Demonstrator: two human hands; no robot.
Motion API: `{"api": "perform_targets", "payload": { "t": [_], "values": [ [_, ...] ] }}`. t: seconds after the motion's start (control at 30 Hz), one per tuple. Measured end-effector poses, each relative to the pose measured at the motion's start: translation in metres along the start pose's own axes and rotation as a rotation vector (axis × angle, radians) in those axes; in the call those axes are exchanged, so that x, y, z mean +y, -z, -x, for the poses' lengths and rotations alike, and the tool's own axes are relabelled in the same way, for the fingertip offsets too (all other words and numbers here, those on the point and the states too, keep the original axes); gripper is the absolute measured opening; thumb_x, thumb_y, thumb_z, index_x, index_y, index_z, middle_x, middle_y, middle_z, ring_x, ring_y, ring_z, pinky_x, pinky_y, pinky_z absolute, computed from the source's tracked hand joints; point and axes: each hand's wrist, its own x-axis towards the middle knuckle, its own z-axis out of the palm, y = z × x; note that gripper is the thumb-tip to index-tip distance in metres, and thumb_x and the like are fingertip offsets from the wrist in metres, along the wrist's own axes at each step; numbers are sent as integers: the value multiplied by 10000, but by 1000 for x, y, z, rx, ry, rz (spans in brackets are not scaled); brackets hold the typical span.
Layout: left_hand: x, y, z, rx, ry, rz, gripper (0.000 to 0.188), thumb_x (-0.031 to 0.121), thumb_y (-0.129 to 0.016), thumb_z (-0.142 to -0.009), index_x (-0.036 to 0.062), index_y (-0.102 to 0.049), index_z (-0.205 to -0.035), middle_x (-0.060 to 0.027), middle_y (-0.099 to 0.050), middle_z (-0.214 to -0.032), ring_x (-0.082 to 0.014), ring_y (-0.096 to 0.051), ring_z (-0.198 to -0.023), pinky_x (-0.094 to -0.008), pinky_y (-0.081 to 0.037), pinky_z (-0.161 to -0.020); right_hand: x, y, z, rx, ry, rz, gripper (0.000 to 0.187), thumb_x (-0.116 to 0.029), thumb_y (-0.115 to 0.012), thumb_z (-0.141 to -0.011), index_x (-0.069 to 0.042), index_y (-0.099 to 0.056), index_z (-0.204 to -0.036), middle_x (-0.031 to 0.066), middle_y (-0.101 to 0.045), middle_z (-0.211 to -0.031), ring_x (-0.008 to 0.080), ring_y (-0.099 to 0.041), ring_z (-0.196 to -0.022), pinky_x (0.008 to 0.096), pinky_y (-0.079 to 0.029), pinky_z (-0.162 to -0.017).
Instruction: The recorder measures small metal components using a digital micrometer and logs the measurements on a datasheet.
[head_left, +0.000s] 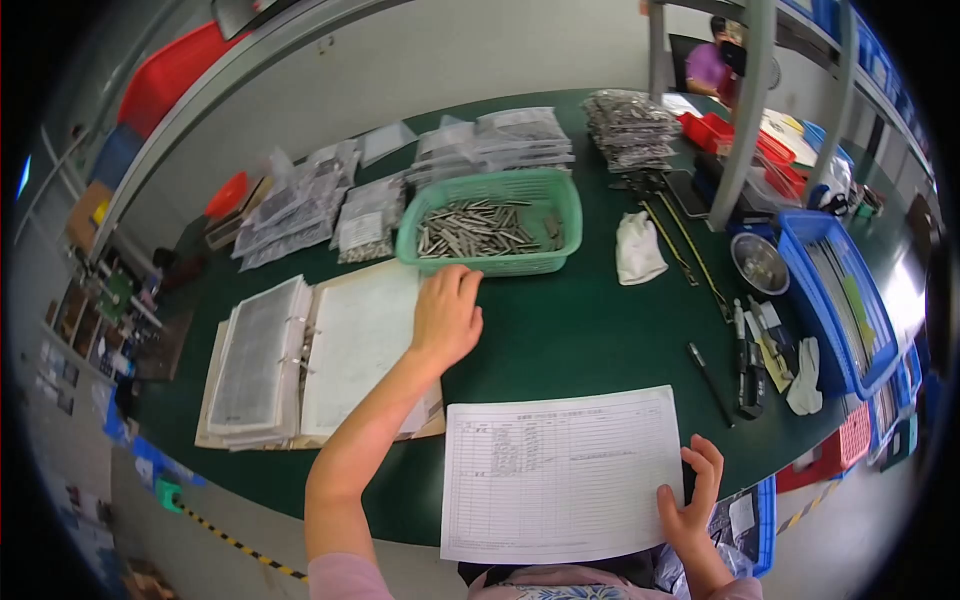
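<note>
The left hand [448, 315] reaches over the binder [262, 355] to the near side of the basket [410, 245]; its fingers are loosely bent, and whether they grip anything or touch the rim cannot be told. The green basket stands on the far part of the bench [560, 335], with metal pins [475, 230] heaped mostly in its left and middle. The binder lies spread below and left of it.

The right hand [692, 490] is open, thumb at the right edge of the sheet [560, 480], fingers apart and bent beyond it. The printed sheet lies at the near edge of the bench, its lower part overhanging. A pen [710, 383] lies to its right, near a white glove [805, 378].
</note>
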Motion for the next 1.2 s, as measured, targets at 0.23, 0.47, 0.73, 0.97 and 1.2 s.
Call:
{"api": "perform_targets", "payload": {
  "t": [0.23, 0.47, 0.73, 0.97, 1.2],
  "values": [
    [-17, -32, -57, -92, -67, -163, 222, -48, -553, -557, 19, -513, -765, -147, -538, -806, -329, -506, -842, -410, -394, -754, 2, 1, 2, 118, 29, -138, 446, -79, -637, -567, 2, -531, -993, 226, -475, -1095, 313, -499, -946, 370, -417, -784],
    [-20, -34, -71, -166, -108, -49, 155, -45, -523, -497, 27, -468, -624, -137, -494, -647, -333, -485, -688, -415, -386, -612, 3, 10, -1, 194, 29, -206, 410, -107, -664, -561, -63, -591, -962, 154, -533, -1070, 291, -547, -897, 345, -459, -729],
    [17, -10, -52, -231, -135, -20, 145, -30, -514, -488, 20, -448, -607, -139, -478, -641, -332, -474, -657, -413, -381, -583, 1, 13, -4, 139, 68, -311, 388, -107, -648, -567, -44, -597, -947, 158, -543, -1054, 261, -546, -890, 326, -458, -722],
    [67, 4, -37, -298, -229, 81, 151, -2, -528, -463, 43, -430, -568, -109, -454, -577, -308, -467, -615, -392, -381, -576, 7, 13, 1, 99, 16, -416, 372, -43, -625, -617, -58, -582, -986, 131, -537, -1059, 272, -553, -904, 336, -464, -737],
    [127, 27, -63, -402, -310, 85, 377, 117, -601, -522, 34, -478, -868, -126, -492, -876, -316, -487, -856, -413, -384, -734, 21, 25, -8, 64, 25, -415, 300, 16, -589, -651, -34, -586, -947, 105, -575, -964, 244, -568, -828, 320, -460, -704]
  ]
}}
